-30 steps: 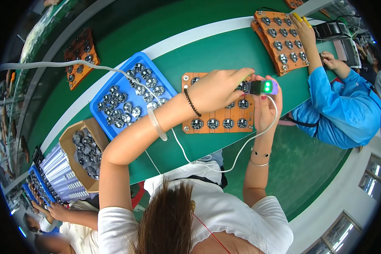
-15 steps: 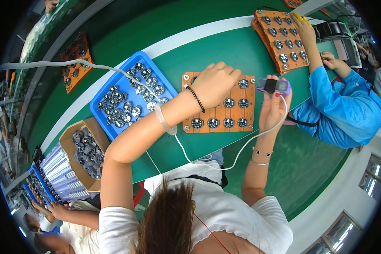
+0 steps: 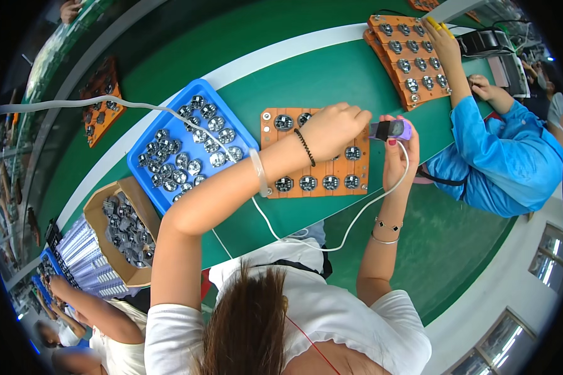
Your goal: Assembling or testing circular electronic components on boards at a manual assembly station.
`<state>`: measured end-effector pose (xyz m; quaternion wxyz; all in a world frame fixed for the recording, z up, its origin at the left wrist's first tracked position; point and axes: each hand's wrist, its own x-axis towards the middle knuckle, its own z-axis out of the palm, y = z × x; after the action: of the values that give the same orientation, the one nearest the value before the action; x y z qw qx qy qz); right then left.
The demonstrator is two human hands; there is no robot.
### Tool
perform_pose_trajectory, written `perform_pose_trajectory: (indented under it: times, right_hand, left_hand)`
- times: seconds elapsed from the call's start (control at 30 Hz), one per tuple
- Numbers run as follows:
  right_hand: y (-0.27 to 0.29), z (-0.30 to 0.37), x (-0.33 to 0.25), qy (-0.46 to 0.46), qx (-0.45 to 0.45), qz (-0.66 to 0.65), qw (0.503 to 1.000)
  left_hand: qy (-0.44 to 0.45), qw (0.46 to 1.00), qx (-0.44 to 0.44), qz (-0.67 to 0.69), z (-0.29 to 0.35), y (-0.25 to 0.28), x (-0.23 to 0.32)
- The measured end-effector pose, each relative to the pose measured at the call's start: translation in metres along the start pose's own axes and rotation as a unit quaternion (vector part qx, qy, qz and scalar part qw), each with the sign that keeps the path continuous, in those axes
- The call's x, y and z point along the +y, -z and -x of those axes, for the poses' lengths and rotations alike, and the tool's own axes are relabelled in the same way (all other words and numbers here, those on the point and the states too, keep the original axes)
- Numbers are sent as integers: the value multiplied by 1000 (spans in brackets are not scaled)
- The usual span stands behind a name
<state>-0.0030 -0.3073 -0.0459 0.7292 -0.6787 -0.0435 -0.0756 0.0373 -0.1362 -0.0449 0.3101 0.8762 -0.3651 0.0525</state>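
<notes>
Currently, the right hand (image 3: 395, 161) grips a purple-ended handheld device (image 3: 396, 129) between thumb and fingers, just beyond the upper right corner of the orange slotted board (image 3: 361, 167). A white cable (image 3: 342, 249) loops from the device below that board. The left hand (image 3: 333, 130) hangs over the board's upper right part with its fingers curled, fingertips near the device's board-side end; whether they pinch anything, I cannot tell. Round metallic modules (image 3: 308, 183) sit in rows on the board, some hidden under the left hand and forearm. Left of the board, a blue plastic tray (image 3: 234, 114) holds loose similar modules; farther left and lower stands an open cardboard box (image 3: 98, 228) of small parts. Well to the board's upper right, a co-worker's hand (image 3: 444, 47) with yellow-covered fingertips rests at stacked orange boards (image 3: 428, 96).
</notes>
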Motion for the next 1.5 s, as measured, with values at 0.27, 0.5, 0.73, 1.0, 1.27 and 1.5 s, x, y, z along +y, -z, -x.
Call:
perform_pose_trajectory:
  times: [0.27, 0.5, 0.73, 1.0, 1.27, 1.5]
  right_hand:
    - [-10, -4, 3, 17, 41, -61, 997]
    - [1, 0, 5, -7, 18, -23, 1000]
    - [-6, 3, -3, 14, -4, -39, 999]
    - [-8, 6, -10, 23, 37, -66, 997]
    - [25, 37, 1, -7, 83, -92, 992]
    - [13, 53, -6, -41, 53, -35, 997]
  left_hand:
    - [37, 997, 26, 65, -1, -5, 0]
    - [54, 991, 45, 113, -7, 15, -1]
    - [7, 992, 62, 108, -10, 19, 18]
    - [37, 992, 39, 111, -10, 22, 19]
    - [0, 993, 114, 43, 13, 9, 28]
    - [-37, 993, 58, -93, 28, -8, 39]
